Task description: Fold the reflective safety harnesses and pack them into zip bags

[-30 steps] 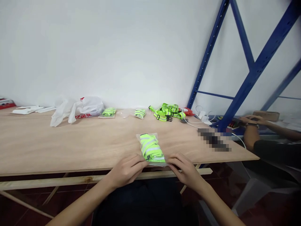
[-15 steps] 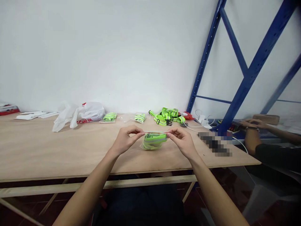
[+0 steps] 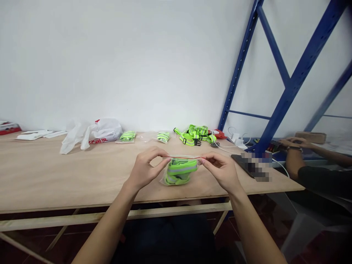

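Between my hands is a clear zip-lock bag (image 3: 165,179) with a red line along its top edge. Folded inside it lies a neon-green reflective strap (image 3: 181,168) with a grey stripe. My left hand (image 3: 147,167) pinches the bag's top left corner between thumb and fingers. At the top right corner my right hand (image 3: 220,168) pinches the same edge, so the top is stretched straight between them. The bag is over the front part of the wooden table (image 3: 82,176); whether its bottom touches the wood I cannot tell.
Along the wall lie a white plastic bag (image 3: 106,130), two bagged green straps (image 3: 127,136) (image 3: 163,137) and a heap of loose green straps (image 3: 195,135) with black buckles. A dark phone-like object (image 3: 243,165) is at right, near a blue rack post (image 3: 286,88). Another person's hands (image 3: 295,143) are beyond.
The bag has tipped so that more of its front and the red line face me. My hands have moved slightly apart, still pinching its top corners.
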Motion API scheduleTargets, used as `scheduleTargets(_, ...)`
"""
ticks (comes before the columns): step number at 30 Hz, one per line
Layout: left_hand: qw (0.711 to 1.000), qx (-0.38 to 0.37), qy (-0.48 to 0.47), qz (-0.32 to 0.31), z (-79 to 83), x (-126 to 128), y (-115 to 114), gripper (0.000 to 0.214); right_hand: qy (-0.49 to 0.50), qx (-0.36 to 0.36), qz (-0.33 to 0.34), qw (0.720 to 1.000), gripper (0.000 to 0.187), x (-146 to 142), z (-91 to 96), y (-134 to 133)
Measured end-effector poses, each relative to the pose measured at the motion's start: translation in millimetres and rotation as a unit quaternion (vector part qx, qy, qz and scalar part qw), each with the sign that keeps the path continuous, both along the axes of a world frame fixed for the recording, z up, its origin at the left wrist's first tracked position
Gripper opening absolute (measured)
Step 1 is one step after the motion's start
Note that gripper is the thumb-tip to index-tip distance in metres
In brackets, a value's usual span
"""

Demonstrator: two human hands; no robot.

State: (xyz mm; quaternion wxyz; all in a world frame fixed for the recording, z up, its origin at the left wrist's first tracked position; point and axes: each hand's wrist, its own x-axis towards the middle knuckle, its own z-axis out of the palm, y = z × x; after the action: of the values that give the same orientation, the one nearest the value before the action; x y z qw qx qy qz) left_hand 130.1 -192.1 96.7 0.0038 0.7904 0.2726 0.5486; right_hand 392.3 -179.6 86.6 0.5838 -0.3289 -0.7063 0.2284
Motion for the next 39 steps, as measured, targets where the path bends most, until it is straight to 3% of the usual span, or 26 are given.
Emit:
scheduleTargets(6, 1.000, 0.012, 0.017, -0.012, 0.2, 4.2, -5.0, 0.010, -0.075, 0.025, 0.022, 0.997, 0.022, -1.3, 6.7, -8.0)
scheduleTargets(14, 0.995, -0.025, 0.068, -0.064, -0.5, 11.0, -11.9, 0.007, -0.132, 0.056, 0.019, 0.990, 0.020, -0.7, 10.2, -15.3)
scheduleTargets(20, 0.993, -0.019, 0.101, -0.063, -3.5, 18.1, -16.1, 0.014, -0.181, 0.070, 0.065, 0.979, 0.015, -4.4, 13.4, -20.3)
scheduleTargets(27, 0.989, -0.059, 0.130, -0.049, -2.5, 23.4, -18.0, 0.009, -0.216, 0.091, 0.032, 0.972, 0.017, -7.5, 8.7, -18.3)
scheduleTargets(34, 0.967, -0.093, 0.239, -0.003, -15.2, 16.3, -15.0, 0.010, -0.326, 0.015, 0.076, 0.942, 0.007, -10.7, 1.9, -14.4)
scheduleTargets(37, 0.944, -0.109, 0.312, -0.006, -20.0, 11.3, -17.9, 0.007, -0.373, -0.004, 0.087, 0.924, 0.029, -20.0, -9.0, -12.1)
scheduleTargets(39, 0.932, -0.141, 0.328, -0.064, -16.8, 5.8, -13.8, 0.005, -0.404, -0.015, 0.097, 0.910, 0.051, -28.1, -17.3, -10.2)
